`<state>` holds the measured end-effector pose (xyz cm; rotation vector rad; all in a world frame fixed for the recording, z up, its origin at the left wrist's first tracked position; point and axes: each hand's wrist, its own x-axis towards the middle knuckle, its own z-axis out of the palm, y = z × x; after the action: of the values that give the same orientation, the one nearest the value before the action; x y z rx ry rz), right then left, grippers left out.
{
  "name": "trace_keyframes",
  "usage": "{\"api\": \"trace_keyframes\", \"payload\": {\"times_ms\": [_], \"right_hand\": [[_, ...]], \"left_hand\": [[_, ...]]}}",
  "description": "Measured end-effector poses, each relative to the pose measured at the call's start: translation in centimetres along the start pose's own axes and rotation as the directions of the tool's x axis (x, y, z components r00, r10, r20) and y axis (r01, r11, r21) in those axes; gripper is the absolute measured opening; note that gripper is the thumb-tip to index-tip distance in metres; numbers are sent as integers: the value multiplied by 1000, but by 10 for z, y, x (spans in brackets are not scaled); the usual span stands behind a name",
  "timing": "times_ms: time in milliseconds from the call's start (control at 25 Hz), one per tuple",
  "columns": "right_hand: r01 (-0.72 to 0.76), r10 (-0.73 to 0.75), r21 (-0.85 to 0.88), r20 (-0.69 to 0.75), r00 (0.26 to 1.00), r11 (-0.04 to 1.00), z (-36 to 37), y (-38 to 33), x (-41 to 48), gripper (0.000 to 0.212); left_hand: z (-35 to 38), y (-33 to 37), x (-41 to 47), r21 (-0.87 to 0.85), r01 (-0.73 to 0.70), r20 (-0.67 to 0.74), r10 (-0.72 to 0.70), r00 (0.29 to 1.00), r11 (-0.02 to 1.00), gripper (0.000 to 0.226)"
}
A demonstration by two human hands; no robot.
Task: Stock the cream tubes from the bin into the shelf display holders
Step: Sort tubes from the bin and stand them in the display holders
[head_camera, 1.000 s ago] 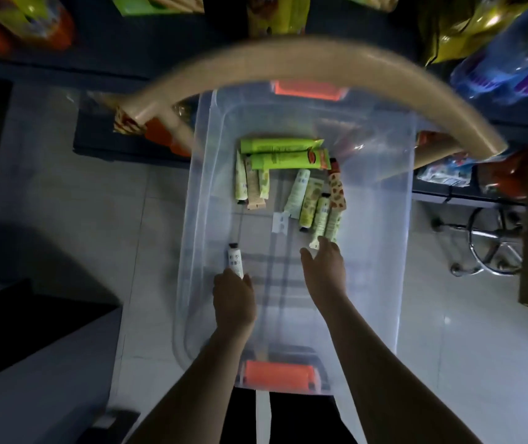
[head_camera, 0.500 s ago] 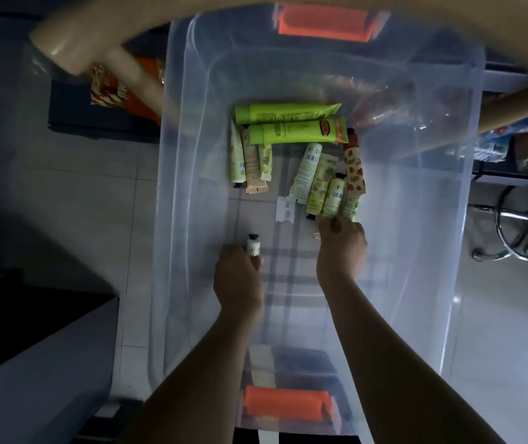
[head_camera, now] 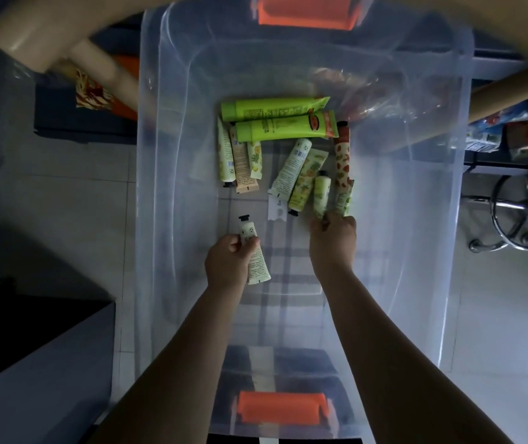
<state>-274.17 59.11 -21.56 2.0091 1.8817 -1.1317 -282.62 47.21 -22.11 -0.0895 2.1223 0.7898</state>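
1. I can't read one word here; even the print on the green tubes is mush.
2. Small white tube in the left hand: barcode, two boxed symbols.
3. Long white tube in the pile: barcode near its cap.

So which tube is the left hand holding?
The white tube with the black cap, gripped in the left hand. It sits alone nearer the person; the rest lie bunched further back in the bin.

The white tube now shows full length in the left hand. The right hand has advanced and curled onto the pale green tube.
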Motion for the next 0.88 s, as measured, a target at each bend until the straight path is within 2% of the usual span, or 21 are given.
{"api": "trace_keyframes", "payload": {"times_ms": [120,200,320,440,560,720,800,880], "right_hand": [[18,-22,51,79,997,999,-3,1,-9,28],[32,-47,106,144,988,994,-11,1,-16,24],[7,-70,327,183,981,945,-30,-5,-30,20],[-17,-82,606,135,987,795,-51,-20,-50,19],[-34,-16,769,57,998,638,-77,-40,-76,15],[-55,60,884,31,998,465,-111,-61,-117,14],[-64,90,906,29,996,419,-131,-74,-138,14],[-60,110,928,20,994,369,-154,-87,-159,13]], "left_hand": [[-5,17,-5,-113,17,80,-8,997,993,13],[-11,33,-9,-149,-1,120,19,993,989,17],[-21,61,-20,-294,2,158,46,986,956,11],[-37,86,-40,-508,17,226,115,967,861,6],[-63,105,-65,-685,61,296,201,934,726,5],[-105,135,-106,-741,229,428,181,885,631,45],[-126,150,-127,-735,273,472,179,863,621,48],[-146,166,-149,-717,279,502,196,843,638,38]]}}
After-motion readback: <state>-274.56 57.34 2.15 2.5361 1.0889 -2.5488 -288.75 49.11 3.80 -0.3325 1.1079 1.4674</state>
